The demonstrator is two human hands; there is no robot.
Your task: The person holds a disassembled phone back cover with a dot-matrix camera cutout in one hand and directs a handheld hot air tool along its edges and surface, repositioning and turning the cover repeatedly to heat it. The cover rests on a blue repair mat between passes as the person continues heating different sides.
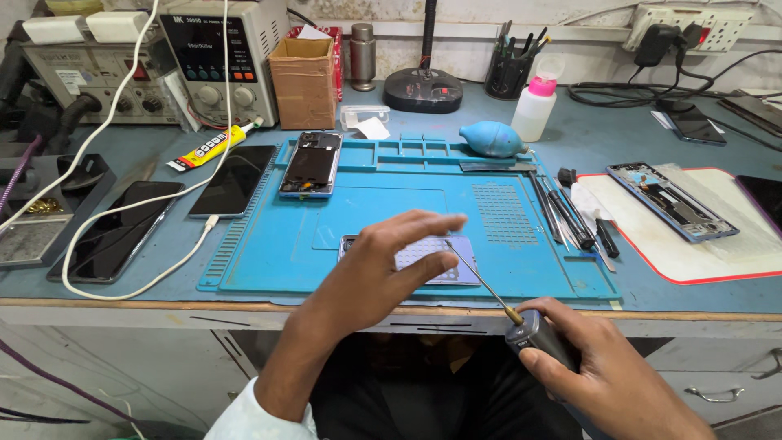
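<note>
**Screwdriver held over the tray at the bench's front edge**

Head view: the right hand [607,371] is closed around the dark handle of a screwdriver [511,314], fingers wrapped tight, just past the front edge of the bench [106,308]. The screwdriver's thin shaft runs along a slant, tip pointing up and to the left toward a small grey screw tray [464,273] near the front edge of the blue mat [521,244]. The left hand [383,265] is half open with fingers spread and curved, holding nothing, hovering over the tray; whether it touches is unclear. Its forearm reaches up from the lower middle, wrist bent forward. An opened phone [311,163] lies at the mat's far-left corner.
</note>
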